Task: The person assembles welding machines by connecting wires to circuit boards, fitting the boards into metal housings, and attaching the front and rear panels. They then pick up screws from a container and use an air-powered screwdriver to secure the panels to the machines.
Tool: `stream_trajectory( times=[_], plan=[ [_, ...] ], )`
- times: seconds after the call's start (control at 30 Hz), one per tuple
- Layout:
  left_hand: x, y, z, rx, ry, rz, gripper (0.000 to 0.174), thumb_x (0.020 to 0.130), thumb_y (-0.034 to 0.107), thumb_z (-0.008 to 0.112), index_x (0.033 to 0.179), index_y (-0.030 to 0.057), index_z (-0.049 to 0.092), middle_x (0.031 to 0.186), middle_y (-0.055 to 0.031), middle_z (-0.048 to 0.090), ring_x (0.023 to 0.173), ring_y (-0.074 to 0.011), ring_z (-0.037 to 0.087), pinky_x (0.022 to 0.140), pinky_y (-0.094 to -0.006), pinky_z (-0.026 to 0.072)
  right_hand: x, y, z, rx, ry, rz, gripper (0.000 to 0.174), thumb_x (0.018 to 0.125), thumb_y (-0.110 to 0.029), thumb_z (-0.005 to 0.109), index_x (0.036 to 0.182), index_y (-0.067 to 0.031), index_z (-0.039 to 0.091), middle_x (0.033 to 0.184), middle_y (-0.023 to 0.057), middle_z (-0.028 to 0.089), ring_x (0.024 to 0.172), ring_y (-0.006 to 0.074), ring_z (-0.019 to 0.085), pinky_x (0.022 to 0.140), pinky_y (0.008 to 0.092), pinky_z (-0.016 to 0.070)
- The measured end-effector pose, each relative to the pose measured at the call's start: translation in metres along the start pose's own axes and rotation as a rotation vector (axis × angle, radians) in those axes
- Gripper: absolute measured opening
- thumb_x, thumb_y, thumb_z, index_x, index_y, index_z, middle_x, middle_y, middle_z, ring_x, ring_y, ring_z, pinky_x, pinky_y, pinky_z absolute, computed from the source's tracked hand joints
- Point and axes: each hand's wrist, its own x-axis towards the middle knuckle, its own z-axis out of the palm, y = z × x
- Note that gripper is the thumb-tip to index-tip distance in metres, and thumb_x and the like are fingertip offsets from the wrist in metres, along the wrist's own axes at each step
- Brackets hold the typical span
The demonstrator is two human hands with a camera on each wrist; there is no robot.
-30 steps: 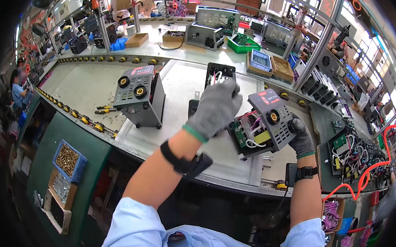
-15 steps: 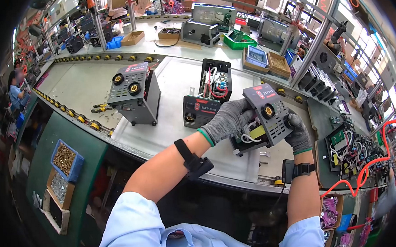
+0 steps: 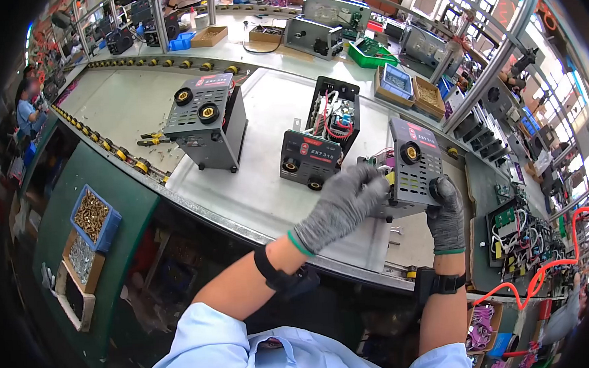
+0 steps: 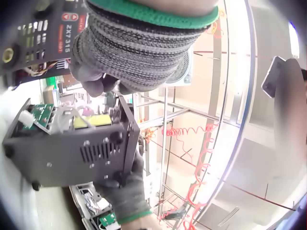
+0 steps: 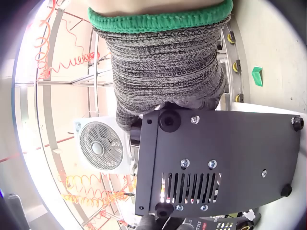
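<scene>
Grey-gloved right fingers (image 3: 446, 193) grip one of three ZX7 315 machines (image 3: 416, 171)

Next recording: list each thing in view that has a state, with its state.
Right unit: uncovered, circuit board exposed.
Middle unit: uncovered, wiring exposed.
Left unit: standing, front panel facing upward.
Left hand: at right unit's open side; grip unclear.
Right hand: gripping right unit.
Blue bin: holding brass-coloured parts.
Yellow-handled tools: lying down.
White fan: on or off, cannot tell.
</scene>
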Motion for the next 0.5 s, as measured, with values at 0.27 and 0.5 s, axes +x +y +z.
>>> stream_trajectory(
  times=[0.27, 0.5],
  plan=[
    [0.013, -0.017, 0.003, 0.023, 0.045, 0.110, 0.036, 0.096, 0.035, 0.069, 0.101, 0.0003, 0.064, 0.086, -0.0068, 0.059, 0.077, -0.0125, 0.056, 0.074, -0.0307, 0.0503, -0.003, 0.005, 0.032, 0.008, 0.054, -0.023, 0.036, 0.086, -0.039, 0.078, 0.100, -0.0081, 0.066, 0.086, -0.0018, 0.063, 0.067, 0.0052, 0.056, 0.053, 0.0191, 0.0409],
    [0.026, -0.026, 0.007, -0.023, 0.012, 0.080, 0.030, 0.101, 0.032, 0.062, 0.099, 0.0028, 0.061, 0.083, -0.0022, 0.055, 0.075, -0.0085, 0.049, 0.069, -0.0283, 0.0470, 0.003, 0.009, 0.039, 0.136, 0.107, 0.035, 0.032, 0.089, -0.037, 0.073, 0.100, -0.0081, 0.067, 0.087, 0.0013, 0.065, 0.058, 0.0062, 0.052, 0.044, 0.0177, 0.0367]
  ],
)
